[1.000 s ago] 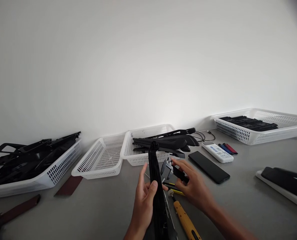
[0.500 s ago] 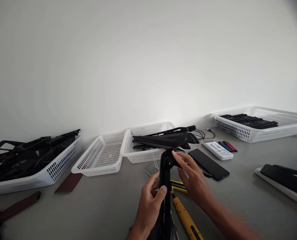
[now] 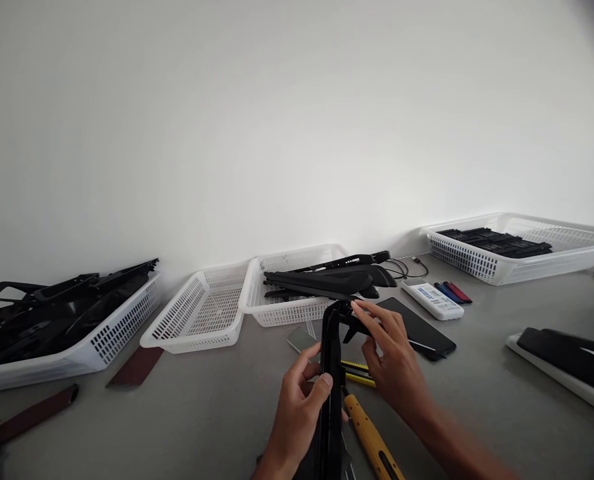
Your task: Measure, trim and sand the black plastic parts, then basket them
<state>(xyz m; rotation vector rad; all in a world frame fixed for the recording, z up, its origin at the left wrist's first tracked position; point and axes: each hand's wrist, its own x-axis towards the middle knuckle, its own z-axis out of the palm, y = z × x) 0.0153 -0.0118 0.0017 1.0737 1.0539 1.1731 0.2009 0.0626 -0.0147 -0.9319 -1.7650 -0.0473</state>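
A long black plastic part (image 3: 331, 340) stands up in front of me, a short arm sticking out to the right near its top. My left hand (image 3: 297, 410) is closed around its middle, thumb on the near face. At the upper end, my right hand (image 3: 397, 357) has its index fingertip on the top corner and its other fingers bent around the short arm. Just right of the part, a yellow-handled tool (image 3: 371, 437) lies on the table. Behind it is a yellow and black strip-like thing (image 3: 359, 375), partly hidden by the part.
White baskets stand along the wall: one (image 3: 79, 360) heaped with black parts, a bare one (image 3: 191, 343), one (image 3: 269, 317) with long black pieces, one (image 3: 514, 273) at right. A dark phone-like slab (image 3: 439, 343), white device (image 3: 431, 300) and black-and-white part (image 3: 561, 363) lie rightward.
My right hand has shifted slightly right at the top of the part, and the short arm now shows more clearly. My left hand keeps its hold. The whole view has shifted slightly.
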